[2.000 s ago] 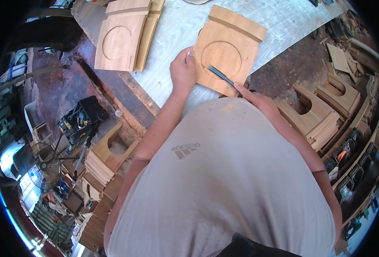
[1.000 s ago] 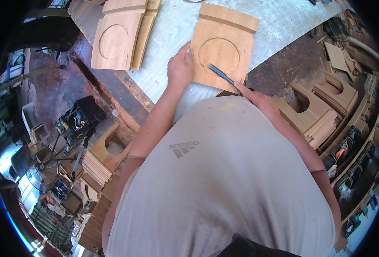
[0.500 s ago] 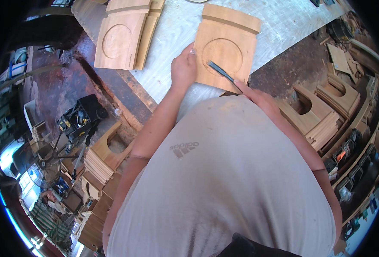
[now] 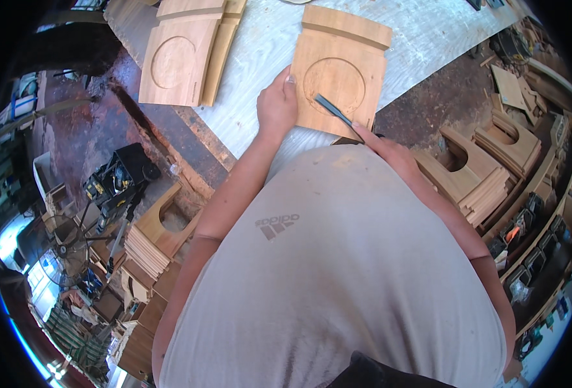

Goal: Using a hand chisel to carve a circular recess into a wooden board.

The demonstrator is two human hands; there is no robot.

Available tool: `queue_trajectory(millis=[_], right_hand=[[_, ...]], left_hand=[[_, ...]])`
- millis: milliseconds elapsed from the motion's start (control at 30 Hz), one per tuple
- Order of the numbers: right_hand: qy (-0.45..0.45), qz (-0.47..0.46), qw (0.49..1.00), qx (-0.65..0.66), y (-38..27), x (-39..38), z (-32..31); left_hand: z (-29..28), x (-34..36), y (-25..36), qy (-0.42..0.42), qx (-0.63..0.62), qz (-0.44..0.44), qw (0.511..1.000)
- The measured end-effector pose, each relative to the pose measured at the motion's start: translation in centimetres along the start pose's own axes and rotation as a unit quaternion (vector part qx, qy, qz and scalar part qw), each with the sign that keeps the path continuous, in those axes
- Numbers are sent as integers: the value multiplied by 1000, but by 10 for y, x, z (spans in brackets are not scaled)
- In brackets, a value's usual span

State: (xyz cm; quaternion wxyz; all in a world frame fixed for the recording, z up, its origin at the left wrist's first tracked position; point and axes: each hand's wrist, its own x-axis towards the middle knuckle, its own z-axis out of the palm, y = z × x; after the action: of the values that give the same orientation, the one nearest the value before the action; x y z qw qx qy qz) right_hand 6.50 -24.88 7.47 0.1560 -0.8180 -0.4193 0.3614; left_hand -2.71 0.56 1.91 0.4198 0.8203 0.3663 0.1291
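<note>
A light-brown wooden board (image 4: 344,119) with a round recess and a raised strip across its far end lies on the pale work surface, its near edge close to my shirt. My left hand (image 4: 277,107) grips the board's left edge, thumb on top and the other fingers hidden beneath. In my right hand (image 4: 383,145), at the board's near right corner, is a chisel (image 4: 337,113). Its blade slants up and left, with the tip inside the recess near the lower rim. Most of the handle is hidden by my hand.
Similar boards (image 4: 172,71) are stacked at the far left of the pale work surface (image 4: 260,45). Stacks of cut-out wooden pieces stand low on the right (image 4: 470,168) and left (image 4: 163,223). A black tool bag (image 4: 121,174) and a fan (image 4: 63,246) are at the left.
The chisel's tip has shifted very slightly within the recess. Both hands keep their holds, and the board stays nearly where it was.
</note>
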Motion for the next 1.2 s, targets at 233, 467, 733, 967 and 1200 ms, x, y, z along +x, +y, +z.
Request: queue_trajectory(millis=[233, 467, 733, 967, 1200], right_hand=[[-8, 10, 1000, 2, -1, 8, -2], [-35, -3, 999, 33, 5, 3, -7], [20, -1, 999, 31, -14, 17, -7], [12, 38, 995, 92, -6, 9, -11], [66, 3, 994, 84, -18, 16, -9]], left_hand=[[2, 3, -4, 20, -19, 3, 1000], [-1, 3, 1, 19, -6, 6, 1000], [4, -3, 1, 8, 6, -9, 1000], [6, 1, -3, 19, -2, -2, 1000], [5, -1, -2, 18, 11, 0, 1000]])
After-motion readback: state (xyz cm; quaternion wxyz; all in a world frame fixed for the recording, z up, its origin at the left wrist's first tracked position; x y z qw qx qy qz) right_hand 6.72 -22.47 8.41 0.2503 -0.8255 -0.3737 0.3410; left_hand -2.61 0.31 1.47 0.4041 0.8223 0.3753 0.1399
